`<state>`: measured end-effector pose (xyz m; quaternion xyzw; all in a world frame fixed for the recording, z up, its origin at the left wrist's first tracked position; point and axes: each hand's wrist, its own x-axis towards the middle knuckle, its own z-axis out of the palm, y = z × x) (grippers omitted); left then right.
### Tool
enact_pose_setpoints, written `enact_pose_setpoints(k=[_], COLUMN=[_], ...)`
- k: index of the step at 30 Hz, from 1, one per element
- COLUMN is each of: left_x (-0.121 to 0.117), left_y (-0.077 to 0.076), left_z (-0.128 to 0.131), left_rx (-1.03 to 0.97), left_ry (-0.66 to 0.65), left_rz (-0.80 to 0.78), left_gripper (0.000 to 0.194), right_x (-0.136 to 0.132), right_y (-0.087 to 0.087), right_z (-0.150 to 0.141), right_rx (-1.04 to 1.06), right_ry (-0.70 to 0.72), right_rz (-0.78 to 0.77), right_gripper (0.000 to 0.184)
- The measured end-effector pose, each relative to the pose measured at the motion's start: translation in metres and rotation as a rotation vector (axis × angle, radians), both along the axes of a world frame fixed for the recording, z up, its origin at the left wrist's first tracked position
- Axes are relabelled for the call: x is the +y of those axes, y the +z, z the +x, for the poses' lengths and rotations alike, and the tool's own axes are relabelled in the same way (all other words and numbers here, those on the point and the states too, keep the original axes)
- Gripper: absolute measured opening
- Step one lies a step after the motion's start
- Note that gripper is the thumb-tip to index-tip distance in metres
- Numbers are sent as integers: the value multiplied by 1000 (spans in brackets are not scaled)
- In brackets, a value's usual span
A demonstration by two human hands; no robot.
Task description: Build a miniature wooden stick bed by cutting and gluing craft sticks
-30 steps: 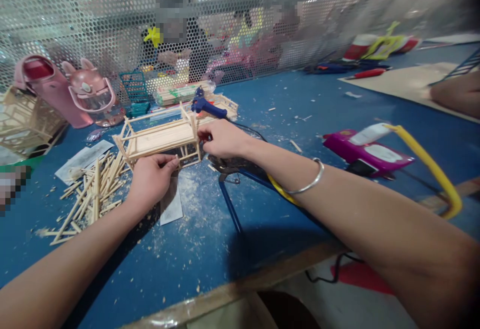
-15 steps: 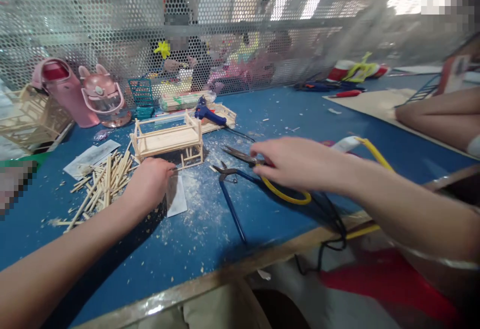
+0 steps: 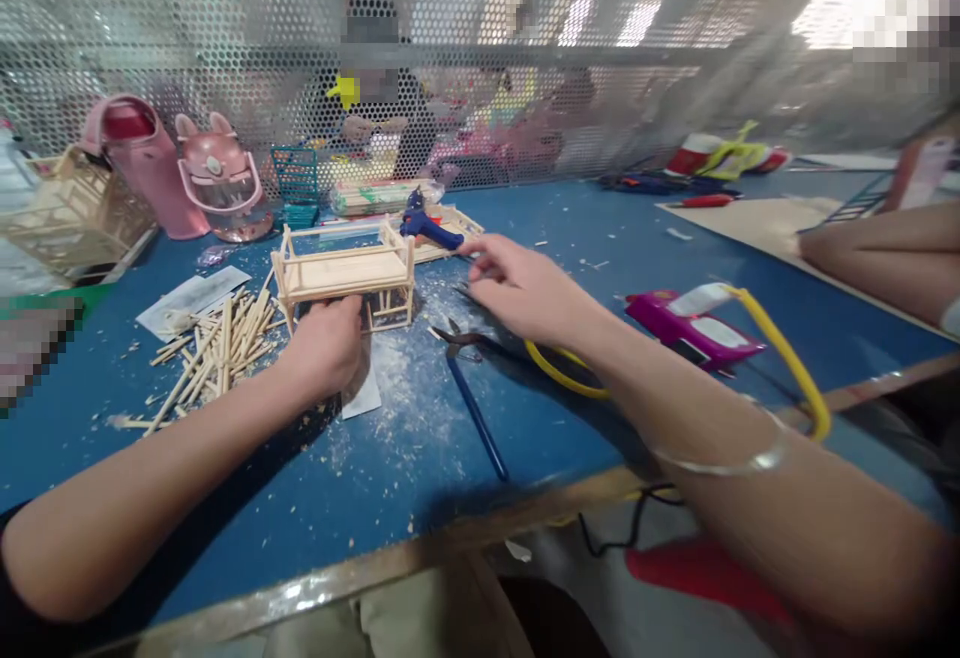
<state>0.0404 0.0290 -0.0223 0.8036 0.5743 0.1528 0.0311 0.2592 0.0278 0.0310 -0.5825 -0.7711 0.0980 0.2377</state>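
Note:
A small frame model (image 3: 345, 273) built of wooden sticks stands on the blue table (image 3: 420, 458). My left hand (image 3: 326, 346) is curled at its near lower rail, fingers closed against it. My right hand (image 3: 521, 290) hovers just right of the model with fingers stretched out and nothing in them. Below it lie cutters (image 3: 471, 400) with one blue and one yellow handle. A blue glue gun (image 3: 427, 229) lies behind the model. Left of my left hand is a loose pile of sticks (image 3: 217, 338).
A pink bottle (image 3: 142, 163) and a pink rabbit-eared container (image 3: 225, 188) stand at back left beside another stick structure (image 3: 71, 223). A purple-and-white object (image 3: 694, 328) lies at right. Another person's forearm (image 3: 885, 258) rests far right. A perforated screen (image 3: 480, 58) closes the back.
My right hand let go of the model's right end, swung out to the right over the cutters, then came back toward the model. My left hand has stayed at the front rail.

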Motion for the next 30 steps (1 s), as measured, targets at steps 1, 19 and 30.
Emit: enact_pose_setpoints(k=[1,19,30], left_x=[2,-5,-5], left_y=[-2,4,-2], left_z=[1,0,6], left_rx=[-28,-257,-664], left_ry=[-8,-57,138], left_rz=[-30,-71,-99], left_gripper=[33,42,27], right_x=[10,18,14], right_y=[0,-34,-35], right_z=[-8,-28,-40], right_rx=[58,204,161], right_ry=[32,185,133], right_rz=[-85,-115,-50], right_gripper=[41,36,15])
